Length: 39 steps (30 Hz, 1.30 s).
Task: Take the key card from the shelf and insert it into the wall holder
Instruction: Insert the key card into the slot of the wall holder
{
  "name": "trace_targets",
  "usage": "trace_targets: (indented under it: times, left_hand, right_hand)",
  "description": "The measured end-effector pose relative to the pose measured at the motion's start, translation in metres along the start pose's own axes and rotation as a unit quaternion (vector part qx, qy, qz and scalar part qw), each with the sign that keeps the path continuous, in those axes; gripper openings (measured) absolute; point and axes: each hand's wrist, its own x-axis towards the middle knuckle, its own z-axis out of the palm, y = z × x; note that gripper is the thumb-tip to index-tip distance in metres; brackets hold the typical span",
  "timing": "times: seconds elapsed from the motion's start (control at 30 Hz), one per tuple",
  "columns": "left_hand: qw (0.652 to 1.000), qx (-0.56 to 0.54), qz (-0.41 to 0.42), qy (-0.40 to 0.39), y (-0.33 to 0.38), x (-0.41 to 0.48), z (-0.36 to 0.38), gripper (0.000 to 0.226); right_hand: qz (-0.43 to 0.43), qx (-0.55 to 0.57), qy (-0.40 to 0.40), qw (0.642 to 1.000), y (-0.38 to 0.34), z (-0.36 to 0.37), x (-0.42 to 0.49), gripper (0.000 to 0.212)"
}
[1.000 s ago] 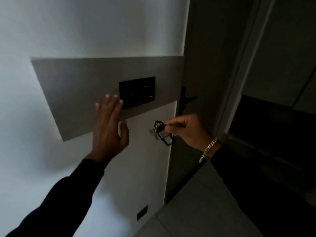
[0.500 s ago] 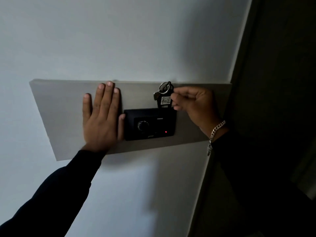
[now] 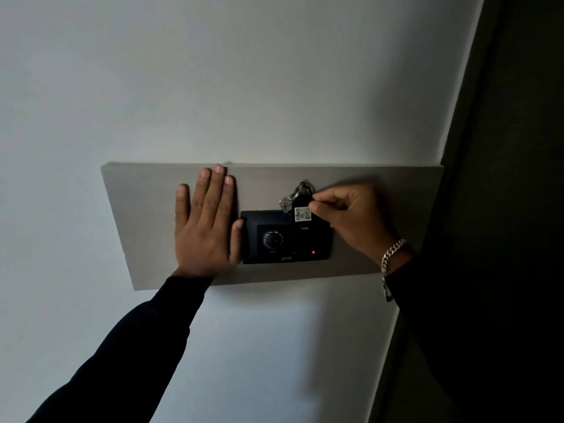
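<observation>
A black key card (image 3: pixel 302 209) with a white "402" label, a ring and a metal key hangs upright at the top of the black wall holder (image 3: pixel 285 238). My right hand (image 3: pixel 351 219) pinches the card's right edge with thumb and forefinger; the card's lower end meets the holder's slot above a red light. My left hand (image 3: pixel 206 224) lies flat, fingers apart, on the grey wall panel (image 3: pixel 146 227) just left of the holder, its thumb touching the holder's edge. The room is dim.
The white wall (image 3: pixel 213 87) surrounds the grey panel. A dark door frame (image 3: pixel 488 148) runs down the right side. The holder also carries a round dial (image 3: pixel 273 239). A silver chain bracelet (image 3: pixel 392 254) is on my right wrist.
My right hand rose from below the panel to the holder's top and lowered the card to its slot. My left hand slid up beside the holder. The view tilted up toward the wall.
</observation>
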Motion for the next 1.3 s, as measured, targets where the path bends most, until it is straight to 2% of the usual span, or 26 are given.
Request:
trace_targets:
  times: [0.13,0.2,0.27,0.33,0.43,0.47,0.53,0.63,0.7,0.73,0.8,0.87,1.0,1.2,1.3]
  left_hand:
    - [1.0,0.002,0.002,0.002,0.0,0.0,0.001,0.062]
    - [1.0,0.002,0.002,0.004,-0.001,0.0,0.002,0.063]
    - [1.0,0.0,0.003,0.007,-0.002,0.0,0.002,0.062]
    - [1.0,0.001,0.004,0.006,-0.002,0.0,0.002,0.062]
    - [1.0,-0.001,0.004,0.004,0.0,0.0,0.004,0.062]
    - [1.0,-0.001,0.004,0.003,-0.001,0.0,0.004,0.062]
    - [1.0,0.0,0.005,0.003,-0.002,-0.001,0.005,0.062]
    - [1.0,-0.001,0.005,0.005,-0.002,-0.001,0.006,0.063]
    - [1.0,-0.003,0.004,0.002,-0.002,-0.001,0.007,0.063]
    - [1.0,-0.004,0.004,0.0,-0.002,-0.001,0.007,0.063]
    - [1.0,-0.003,0.002,-0.002,-0.003,-0.002,0.007,0.063]
    - [1.0,-0.001,0.002,-0.002,-0.004,-0.002,0.006,0.063]
    - [1.0,-0.005,0.0,-0.009,-0.002,-0.002,0.005,0.063]
    - [1.0,0.002,0.0,-0.018,-0.002,-0.001,0.005,0.064]
    - [1.0,0.005,0.002,-0.019,-0.002,-0.002,0.005,0.065]
  right_hand:
    - [-0.034,-0.044,-0.004,0.998,-0.019,-0.009,0.004,0.031]
    - [-0.102,-0.087,-0.012,0.991,-0.036,-0.011,0.008,0.035]
    - [-0.181,-0.17,-0.039,0.968,-0.053,-0.009,0.013,0.034]
    - [-0.214,-0.293,-0.115,0.925,-0.068,-0.002,0.019,0.029]
    - [-0.25,-0.481,-0.219,0.811,-0.085,0.008,0.026,0.003]
    - [-0.267,-0.509,-0.229,0.786,-0.089,0.011,0.027,0.006]
    - [-0.289,-0.522,-0.238,0.766,-0.093,0.013,0.031,0.012]
    - [-0.298,-0.482,-0.23,0.791,-0.085,0.01,0.032,0.013]
    - [-0.333,-0.424,-0.161,0.827,-0.072,0.008,0.025,0.013]
    - [-0.336,-0.374,-0.116,0.857,-0.065,0.007,0.018,0.013]
    - [-0.315,-0.273,-0.023,0.909,-0.051,0.011,0.005,0.011]
    - [-0.289,-0.214,0.044,0.932,-0.041,0.017,-0.002,0.01]
    - [-0.262,-0.16,0.094,0.947,-0.037,0.019,-0.002,0.007]
    - [-0.251,-0.19,0.013,0.949,-0.039,0.004,0.006,0.011]
    - [-0.246,-0.182,0.016,0.952,-0.036,-0.007,0.011,0.005]
